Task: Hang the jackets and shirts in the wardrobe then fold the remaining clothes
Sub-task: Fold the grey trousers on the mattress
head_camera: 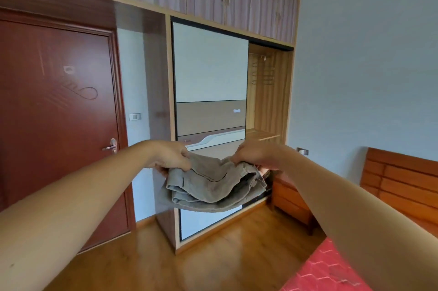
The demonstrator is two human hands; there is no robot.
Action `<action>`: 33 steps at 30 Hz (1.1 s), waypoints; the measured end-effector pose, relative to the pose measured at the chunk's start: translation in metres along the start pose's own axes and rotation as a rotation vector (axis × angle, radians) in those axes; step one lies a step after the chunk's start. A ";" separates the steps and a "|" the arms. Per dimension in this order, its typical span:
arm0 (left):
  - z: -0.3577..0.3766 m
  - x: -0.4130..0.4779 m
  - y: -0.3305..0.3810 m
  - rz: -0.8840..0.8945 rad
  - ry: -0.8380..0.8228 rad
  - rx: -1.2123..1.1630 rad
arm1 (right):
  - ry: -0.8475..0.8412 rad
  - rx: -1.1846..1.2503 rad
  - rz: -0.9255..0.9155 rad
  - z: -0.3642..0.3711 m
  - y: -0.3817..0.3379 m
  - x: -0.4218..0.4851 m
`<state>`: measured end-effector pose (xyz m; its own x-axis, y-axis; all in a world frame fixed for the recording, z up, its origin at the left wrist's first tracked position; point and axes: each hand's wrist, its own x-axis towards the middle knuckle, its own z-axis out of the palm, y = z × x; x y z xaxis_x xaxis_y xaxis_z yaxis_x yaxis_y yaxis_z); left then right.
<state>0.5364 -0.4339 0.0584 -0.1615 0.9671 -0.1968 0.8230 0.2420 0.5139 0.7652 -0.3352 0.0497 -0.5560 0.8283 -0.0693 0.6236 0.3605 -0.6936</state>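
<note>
A folded grey-beige garment (pixel 213 184), thick like trousers, hangs in the air in front of me at waist height. My left hand (pixel 169 156) grips its left edge, and my right hand (pixel 253 155) grips its right edge, fingers curled over the cloth. Behind it stands the wardrobe (pixel 288 101) with a sliding mirrored door (pixel 209 82) pushed to the left. The open right section shows a rail with several empty hangers (pixel 263 72) and a wooden shelf (pixel 267 135) below them.
A dark red door (pixel 54 124) is at the left. A wooden nightstand (pixel 291 200) and a wooden headboard (pixel 403 177) stand at the right. The corner of a bed with a red cover (pixel 331 269) is at the lower right, on wooden flooring (pixel 213 255).
</note>
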 end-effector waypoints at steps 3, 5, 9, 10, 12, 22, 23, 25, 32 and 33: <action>-0.031 0.005 -0.051 -0.023 0.022 -0.024 | -0.042 -0.006 -0.016 0.034 -0.038 0.041; -0.047 0.009 -0.078 -0.040 0.029 -0.047 | -0.062 0.017 -0.024 0.054 -0.057 0.066; -0.073 0.036 -0.128 -0.072 0.033 -0.065 | -0.097 0.022 -0.019 0.080 -0.084 0.115; -0.079 0.045 -0.139 -0.076 0.037 -0.070 | -0.108 0.020 -0.018 0.085 -0.089 0.128; -0.089 0.066 -0.156 -0.074 0.040 -0.076 | -0.122 0.013 -0.019 0.093 -0.095 0.155; -0.135 0.235 -0.213 -0.069 0.036 -0.084 | -0.137 0.001 -0.031 0.099 -0.088 0.336; -0.141 0.257 -0.213 -0.064 0.030 -0.081 | -0.140 0.012 -0.029 0.095 -0.085 0.358; -0.156 0.302 -0.209 -0.054 0.022 -0.070 | -0.138 0.031 -0.019 0.082 -0.078 0.401; -0.196 0.460 -0.188 0.037 -0.032 -0.068 | -0.013 -0.016 0.031 0.024 -0.038 0.527; -0.199 0.481 -0.182 0.053 -0.046 -0.071 | 0.010 -0.026 0.044 0.015 -0.032 0.539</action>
<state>0.2004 0.0026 0.0359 -0.0925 0.9743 -0.2052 0.7888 0.1975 0.5820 0.4372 0.0929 0.0234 -0.5226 0.8475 -0.0923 0.6616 0.3350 -0.6708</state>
